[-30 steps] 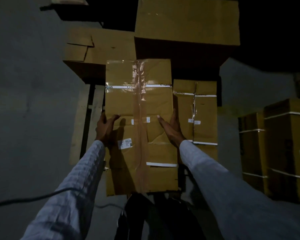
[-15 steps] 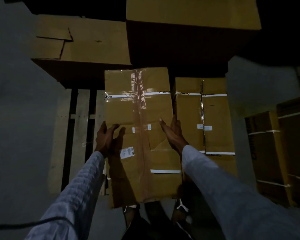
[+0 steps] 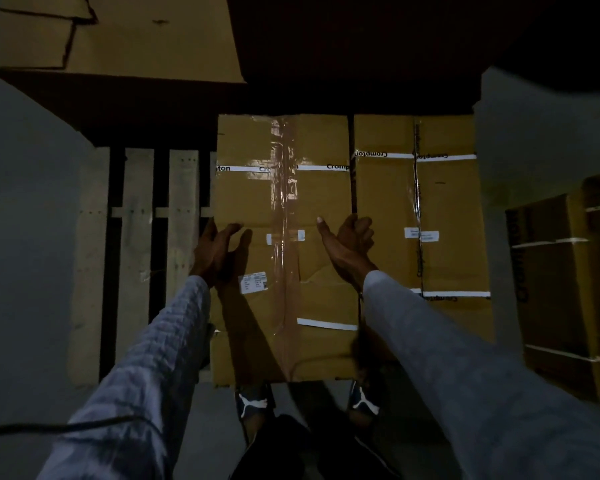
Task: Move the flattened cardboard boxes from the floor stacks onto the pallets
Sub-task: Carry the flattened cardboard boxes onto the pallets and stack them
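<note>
Carton [image 3: 284, 202] lowered since earlier frame; "Crompton" band; both hands holding edges.

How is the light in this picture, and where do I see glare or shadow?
Head view: dim overall, the top right almost black; glare runs along the clear tape on the flattened box; the left hand throws a shadow on that box; straight pallet slats bow slightly near the edge.

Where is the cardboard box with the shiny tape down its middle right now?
In the head view the taped box lies centre frame on the wooden pallet, edge to edge with a matching box on its right, between the left hand and right hand.
</note>
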Motion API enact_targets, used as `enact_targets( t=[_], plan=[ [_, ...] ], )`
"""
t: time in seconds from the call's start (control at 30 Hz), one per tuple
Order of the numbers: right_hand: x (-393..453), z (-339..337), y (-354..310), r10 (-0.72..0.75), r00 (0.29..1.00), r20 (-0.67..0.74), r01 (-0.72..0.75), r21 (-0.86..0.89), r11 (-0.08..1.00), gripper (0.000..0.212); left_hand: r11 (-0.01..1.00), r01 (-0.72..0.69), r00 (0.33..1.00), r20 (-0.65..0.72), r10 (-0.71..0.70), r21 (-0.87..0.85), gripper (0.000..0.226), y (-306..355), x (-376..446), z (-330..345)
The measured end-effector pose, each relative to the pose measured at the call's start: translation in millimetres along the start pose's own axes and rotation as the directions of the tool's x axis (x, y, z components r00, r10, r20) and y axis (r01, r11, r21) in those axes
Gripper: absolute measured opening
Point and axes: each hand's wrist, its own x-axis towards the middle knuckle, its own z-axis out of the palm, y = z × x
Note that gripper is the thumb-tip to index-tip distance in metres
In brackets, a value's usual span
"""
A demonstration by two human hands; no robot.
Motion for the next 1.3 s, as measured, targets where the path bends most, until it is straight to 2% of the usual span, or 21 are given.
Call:
enact_targets(
  t=[0.1, 0.17, 0.23, 0.3, 0.37, 0.43, 0.57, 0.8, 1.0, 1.2, 1.3],
  plan=[
    [3.5, 7.6, -4.7, 0.015, 1.0, -0.016, -0.015, 0.01, 1.0, 0.112, 1.0, -0.003, 0.999, 0.04, 0.003, -0.011, 0.055, -9.0, 10.6, -1.7],
    [1.8, 11.2, -4.7, 0.007, 0.999, -0.043, -0.008, -0.027, 1.0, 0.112, 1.0, 0.016, 0.998, 0.063, -0.017, 0.014, 0.078, -22.9, 27.2, -3.1],
    [-4.2, 12.5, -2.8, -0.02, 0.998, -0.061, 0.015, -0.092, 0.996, 0.109, 0.989, -0.035, 0.999, 0.024, 0.032, 0.145, 0.1, -20.3, 27.7, 1.3],
    [-14.2, 7.6, -2.7, -0.049, 0.997, -0.061, 0.039, -0.151, 0.988, 0.106, 0.936, -0.105, 0.993, -0.017, 0.118, 0.336, 0.113, 8.1, 3.0, 10.4],
    [-25.8, -5.3, -8.9, -0.082, 0.995, -0.064, 0.07, -0.163, 0.984, 0.102, 0.9, -0.146, 0.988, 0.005, 0.158, 0.411, 0.109, 43.8, -27.5, 21.7],
    [-39.5, -26.1, -20.5, -0.105, 0.992, -0.069, 0.094, -0.145, 0.985, 0.102, 0.891, -0.194, 0.981, 0.074, 0.18, 0.409, 0.1, 77.8, -53.5, 30.0],
    [-73.5, -78.6, -44.8, -0.129, 0.988, -0.082, 0.119, -0.118, 0.986, 0.098, 0.901, -0.244, 0.967, 0.157, 0.199, 0.36, 0.098, 132.1, -100.2, 39.6],
    [-171.5, -208.4, -40.2, -0.139, 0.987, -0.087, 0.148, 0.113, 0.983, 0.084, 0.88, -0.335, 0.924, 0.299, 0.238, 0.336, 0.071, 214.0, -240.8, 81.8],
    [-269.1, -348.3, 41.3, -0.087, 0.971, -0.224, 0.158, 0.324, 0.933, 0.069, 0.836, -0.432, 0.846, 0.473, 0.245, 0.339, 0.051, 266.4, -382.8, 168.4],
    [-356.4, -480.8, 195.0, 0.04, 0.928, -0.371, 0.146, 0.46, 0.876, 0.083, 0.81, -0.51, 0.771, 0.572, 0.281, 0.29, 0.036, 291.3, -534.3, 296.2],
    [-399.1, -543.2, 278.1, 0.077, 0.894, -0.442, 0.155, 0.465, 0.871, 0.065, 0.765, -0.578, 0.704, 0.648, 0.291, 0.284, 0.035, 275.6, -569.3, 385.9]
  ],
)
